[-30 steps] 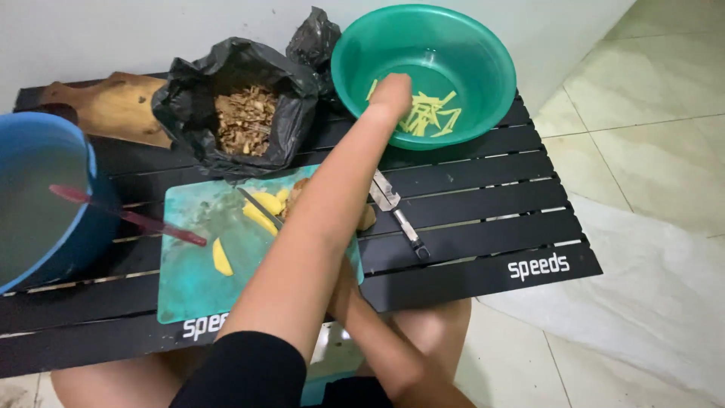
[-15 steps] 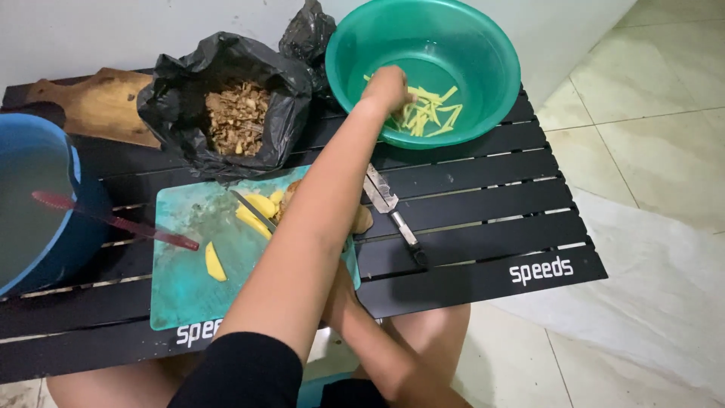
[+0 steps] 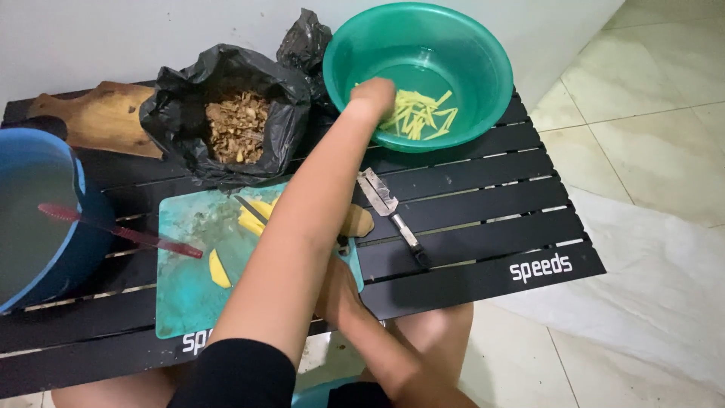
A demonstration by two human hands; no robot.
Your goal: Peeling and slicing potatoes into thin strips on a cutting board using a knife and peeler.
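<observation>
My left hand [image 3: 370,94] reaches across the table into the green bowl [image 3: 483,68], fingers curled down onto the pale yellow potato strips [image 3: 423,117] lying in water there. Whether it grips any is not clear. My right hand [image 3: 340,291] rests at the right edge of the teal cutting board [image 3: 185,302], mostly hidden under the left arm. A dark knife blade [image 3: 248,208] pokes out from beneath that arm, its handle hidden. Yellow potato pieces [image 3: 219,268] lie on the board, and a brown potato piece [image 3: 361,221] sits at its right edge.
A metal peeler [image 3: 393,219] lies on the black slatted table [image 3: 491,227]. A black bag of brown peelings [image 3: 238,125] stands at the back, a wooden board [image 3: 98,117] beside it. A blue basin of water [image 3: 34,211] with a red utensil [image 3: 121,233] across it is at left.
My left hand has moved from the bowl's near rim further in and down onto the potato strips. The right hand and the knife have stayed put.
</observation>
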